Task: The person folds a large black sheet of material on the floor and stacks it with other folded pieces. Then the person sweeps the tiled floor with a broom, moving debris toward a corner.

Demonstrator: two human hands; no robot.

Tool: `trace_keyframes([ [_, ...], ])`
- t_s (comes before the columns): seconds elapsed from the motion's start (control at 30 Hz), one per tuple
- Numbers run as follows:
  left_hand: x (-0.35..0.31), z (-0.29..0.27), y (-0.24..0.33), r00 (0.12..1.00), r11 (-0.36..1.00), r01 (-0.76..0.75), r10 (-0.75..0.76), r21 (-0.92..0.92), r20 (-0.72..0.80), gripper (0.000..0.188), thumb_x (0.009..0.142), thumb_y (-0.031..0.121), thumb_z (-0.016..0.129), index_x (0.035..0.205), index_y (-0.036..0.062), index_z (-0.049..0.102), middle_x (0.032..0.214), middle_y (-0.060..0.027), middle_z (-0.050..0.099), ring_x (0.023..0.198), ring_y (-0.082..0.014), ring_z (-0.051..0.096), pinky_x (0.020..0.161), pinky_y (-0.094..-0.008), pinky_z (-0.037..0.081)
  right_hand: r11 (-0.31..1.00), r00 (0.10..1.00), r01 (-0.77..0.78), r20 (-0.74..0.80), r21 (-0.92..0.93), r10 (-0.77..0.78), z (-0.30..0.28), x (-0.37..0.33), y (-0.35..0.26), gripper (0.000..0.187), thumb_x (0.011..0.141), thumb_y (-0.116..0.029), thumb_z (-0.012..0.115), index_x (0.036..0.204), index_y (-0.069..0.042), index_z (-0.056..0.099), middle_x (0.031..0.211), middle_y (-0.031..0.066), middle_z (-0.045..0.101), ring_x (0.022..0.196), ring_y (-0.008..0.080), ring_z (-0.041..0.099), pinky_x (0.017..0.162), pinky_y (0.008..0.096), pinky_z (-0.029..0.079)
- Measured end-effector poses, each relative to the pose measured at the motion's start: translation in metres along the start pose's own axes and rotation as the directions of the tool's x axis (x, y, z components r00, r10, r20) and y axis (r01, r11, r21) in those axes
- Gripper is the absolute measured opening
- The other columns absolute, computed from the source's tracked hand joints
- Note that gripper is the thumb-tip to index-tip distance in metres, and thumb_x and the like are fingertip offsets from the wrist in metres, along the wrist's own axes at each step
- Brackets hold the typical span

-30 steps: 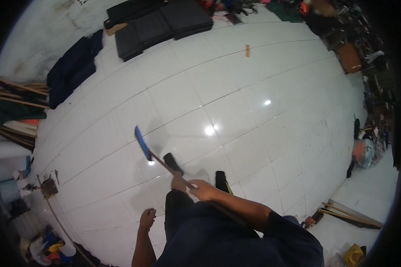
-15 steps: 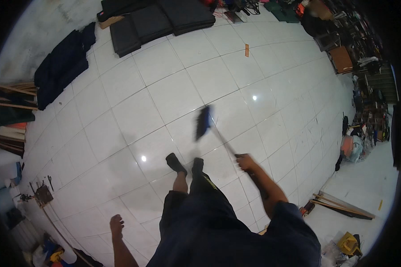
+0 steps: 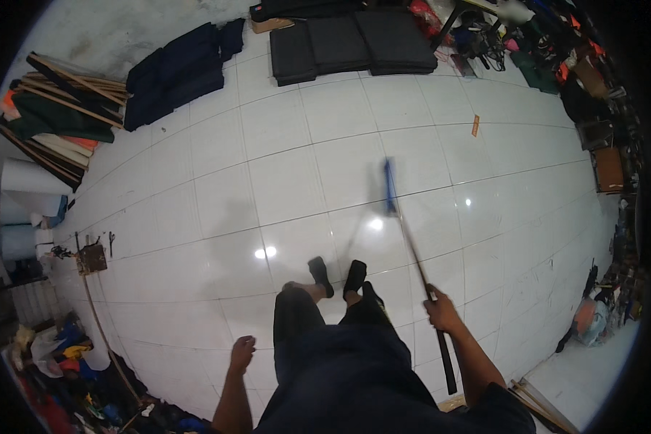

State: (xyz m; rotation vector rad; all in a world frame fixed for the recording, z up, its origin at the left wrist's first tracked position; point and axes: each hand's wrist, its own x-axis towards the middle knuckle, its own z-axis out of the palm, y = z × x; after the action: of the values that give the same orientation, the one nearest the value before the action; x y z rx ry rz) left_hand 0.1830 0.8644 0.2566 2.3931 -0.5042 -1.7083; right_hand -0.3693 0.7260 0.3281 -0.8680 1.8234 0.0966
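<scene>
White glossy floor tiles [image 3: 296, 181] lay under me. My right hand [image 3: 441, 312] was fisted round the broom handle [image 3: 415, 254], blue broom head [image 3: 389, 186] ahead; left hand [image 3: 241, 354] hung loosely curled, empty. Low, flat strokes seemed best.

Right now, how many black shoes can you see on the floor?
2: left shoe and right shoe, side by side on the white tile floor, just left of the broom.

Floor: glossy white tiles [image 3: 282, 181] with grey grout lines, bright lamp glints near the middle.
Far edge: black mats [image 3: 354, 40] and dark blue folded cloth [image 3: 173, 72] lay flat.
Left side: wooden sticks [image 3: 58, 90], white rolls [image 3: 25, 177].
Right side: crowded clutter [image 3: 600, 108].
</scene>
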Motion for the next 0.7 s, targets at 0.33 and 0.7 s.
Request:
trace_keyframes([
  [0.33,0.065,-0.068,0.067,0.987,0.98,-0.14,0.126,0.143,0.101,0.045,0.088,0.034,0.058,0.118,0.0011,0.055,0.099,-0.0091,0.063,0.084,-0.0175,0.058,0.074,-0.0319,0.047,0.72,0.655,0.691,0.365,0.064,-0.661,0.289,0.116,-0.299,0.041,0.079,-0.028,0.06,0.109,-0.001,0.061,0.077,0.0154,0.065,0.058,0.0231,0.062,0.052,0.0356,0.049],
  [0.7,0.138,-0.285,0.122,0.955,0.953,-0.131,0.047,-0.275,-0.294,0.036,0.089,0.031,0.055,0.115,0.0069,0.053,0.096,-0.0047,0.059,0.082,-0.0164,0.057,0.069,-0.0308,0.045,0.667,0.828,0.556,0.264,-0.496,-0.494,0.111,0.23,-0.166,0.019,0.064,-0.013,0.063,0.083,-0.007,0.064,0.087,0.0109,0.067,0.075,0.0255,0.065,0.064,0.0389,0.053],
])
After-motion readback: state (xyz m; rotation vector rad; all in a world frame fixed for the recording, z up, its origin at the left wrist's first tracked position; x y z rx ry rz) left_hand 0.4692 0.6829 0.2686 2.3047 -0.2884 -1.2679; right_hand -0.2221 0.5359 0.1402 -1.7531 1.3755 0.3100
